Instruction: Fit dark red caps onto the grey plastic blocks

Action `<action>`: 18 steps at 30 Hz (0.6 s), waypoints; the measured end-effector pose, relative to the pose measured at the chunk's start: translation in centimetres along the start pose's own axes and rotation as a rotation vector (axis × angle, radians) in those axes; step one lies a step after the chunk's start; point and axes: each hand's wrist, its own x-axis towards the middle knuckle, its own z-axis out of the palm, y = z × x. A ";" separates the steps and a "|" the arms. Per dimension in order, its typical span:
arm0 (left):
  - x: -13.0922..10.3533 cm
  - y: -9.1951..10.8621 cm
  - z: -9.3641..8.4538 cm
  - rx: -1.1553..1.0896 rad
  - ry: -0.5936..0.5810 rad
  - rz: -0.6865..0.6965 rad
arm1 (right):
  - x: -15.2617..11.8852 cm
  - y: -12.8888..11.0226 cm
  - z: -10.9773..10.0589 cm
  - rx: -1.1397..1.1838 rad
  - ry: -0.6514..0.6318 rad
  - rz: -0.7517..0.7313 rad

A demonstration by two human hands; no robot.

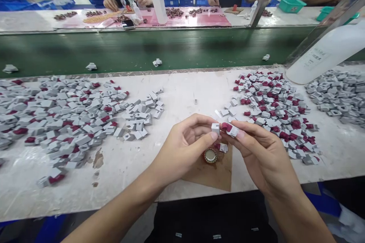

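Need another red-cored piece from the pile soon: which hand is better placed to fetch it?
Probably the right hand: the red-cored pile lies just beyond it, on its side. The left hand would have to cross over.

Two hands (185,148), four heaps of parts (65,117) — two white bottles (158,2)

Bright, even light falls from overhead, so my hands (225,148) throw only faint, soft shadows on the pale surface (182,91). The white bottle (327,55) at two o'clock looks washed out and bends with the wide lens. Faces at twelve o'clock are blurred; the middle stays sharp.
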 end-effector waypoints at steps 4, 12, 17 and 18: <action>0.1 -0.3 -0.1 0.011 -0.004 -0.014 | 0.1 0.4 -0.3 -0.004 -0.003 0.018; 0.5 0.6 0.2 0.215 0.002 0.088 | 1.2 -1.1 -0.3 -0.197 -0.129 -0.076; 2.4 2.2 -0.2 0.379 -0.067 0.190 | 2.8 -2.8 -0.4 -0.177 -0.165 -0.087; 3.6 2.5 -0.4 0.419 -0.086 0.218 | 3.7 -3.0 -0.6 -0.203 -0.168 -0.091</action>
